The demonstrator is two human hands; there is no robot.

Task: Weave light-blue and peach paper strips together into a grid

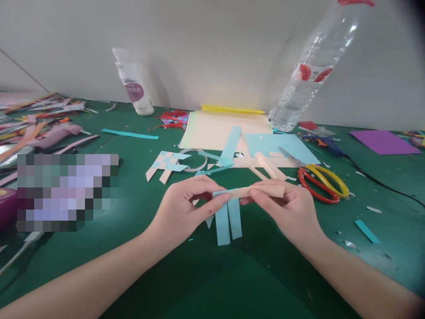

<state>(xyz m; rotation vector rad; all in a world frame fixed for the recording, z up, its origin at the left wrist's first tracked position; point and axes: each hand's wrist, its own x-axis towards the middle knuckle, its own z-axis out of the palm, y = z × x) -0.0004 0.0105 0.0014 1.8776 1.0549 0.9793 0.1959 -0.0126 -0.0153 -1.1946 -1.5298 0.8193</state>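
Both hands hold up a small piece of folded paper strips in front of me. Two light blue strips [229, 223] hang down from it, and a peach paper strip [265, 191] runs across to the right. My left hand [195, 201] pinches the blue end between thumb and fingers. The peach strip is gripped by my right hand [285, 204], its thumb on the near face. Fingers behind the paper are partly hidden. Just beyond lie a woven blue-and-peach paper piece [168, 163], a roll of tape [194, 160] and loose cut strips [265, 165].
Red-and-yellow scissors [320, 181] lie to the right, near a blue glue gun [327, 144] with its cord. A tilted-looking water bottle [308, 79] and a white bottle [134, 86] stand by the wall. Paper sheets [212, 128] lie behind; a pixelated object [68, 192] is left.
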